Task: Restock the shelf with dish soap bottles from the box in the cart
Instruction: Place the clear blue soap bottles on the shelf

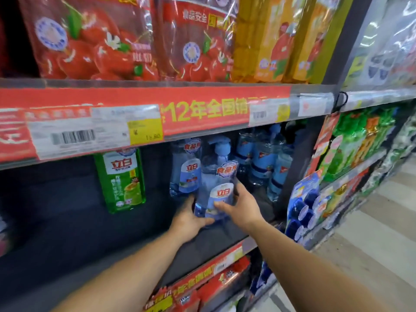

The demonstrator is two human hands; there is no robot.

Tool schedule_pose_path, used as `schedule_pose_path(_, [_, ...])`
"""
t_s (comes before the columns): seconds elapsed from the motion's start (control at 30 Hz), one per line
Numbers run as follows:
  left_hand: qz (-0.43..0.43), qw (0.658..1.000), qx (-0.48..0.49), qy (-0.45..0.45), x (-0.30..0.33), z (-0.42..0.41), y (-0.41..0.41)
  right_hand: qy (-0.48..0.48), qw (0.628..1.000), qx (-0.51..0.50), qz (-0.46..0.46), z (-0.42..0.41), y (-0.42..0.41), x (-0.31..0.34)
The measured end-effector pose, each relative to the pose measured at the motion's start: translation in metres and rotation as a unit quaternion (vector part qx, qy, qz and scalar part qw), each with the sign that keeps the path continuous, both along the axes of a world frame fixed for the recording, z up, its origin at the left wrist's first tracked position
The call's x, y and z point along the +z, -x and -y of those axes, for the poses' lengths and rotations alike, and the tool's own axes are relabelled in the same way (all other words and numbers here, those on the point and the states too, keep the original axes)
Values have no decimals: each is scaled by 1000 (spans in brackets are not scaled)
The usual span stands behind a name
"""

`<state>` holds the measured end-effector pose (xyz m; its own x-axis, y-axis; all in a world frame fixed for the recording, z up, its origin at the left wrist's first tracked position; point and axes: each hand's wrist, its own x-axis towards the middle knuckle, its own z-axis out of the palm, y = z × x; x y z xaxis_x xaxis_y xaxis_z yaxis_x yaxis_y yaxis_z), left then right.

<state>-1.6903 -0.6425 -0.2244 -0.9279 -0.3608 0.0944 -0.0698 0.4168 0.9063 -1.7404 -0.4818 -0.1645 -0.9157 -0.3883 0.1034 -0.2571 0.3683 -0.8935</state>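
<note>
The shelving unit [144,244] fills the view, its dark middle shelf running from the left edge to a dark upright post [295,176] on the right. Above it, a red price rail [202,109] with barcode tags forms a low overhang, and large red refill pouches [90,37] with orange ones beside them stand on the shelf over that. Right of the post, green packages [355,140] and hanging blue blister packs [304,203] crowd the next bay, with pale floor [382,233] beyond. Deep on the middle shelf, a group of clear blue bottles [265,158] stands against the post. A lone green dish soap bottle [121,179] stands well to the left, with bare shelf around it and more open shelf towards the front lip. Between the two, one blue bottle [185,167] stands just behind and left of the held pump bottle [219,179], touching or nearly so. That pump bottle sits upright, low over the shelf, its pump head just under the rail. The left hand [189,219] curls round its base from the left; the right hand [243,208] grasps its lower body from the right, fingers across the label
</note>
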Motion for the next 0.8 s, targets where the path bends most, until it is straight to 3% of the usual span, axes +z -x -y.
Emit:
schedule_pose_path(0.2, [-1,997,72,-29,-1,0,13,-111,993,36,14,9,36,-18])
schedule_pose_path(0.47, [32,982,184,34,-15,15,8,-110,988,107,-20,29,52,-25])
schedule_pose_path(0.67, [58,970,218,84,9,-13,4,-105,984,140,-18,24,55,-30])
schedule_pose_path(0.8, [78,961,239,118,15,-23,-11,-72,996,43,-19,21,38,-30])
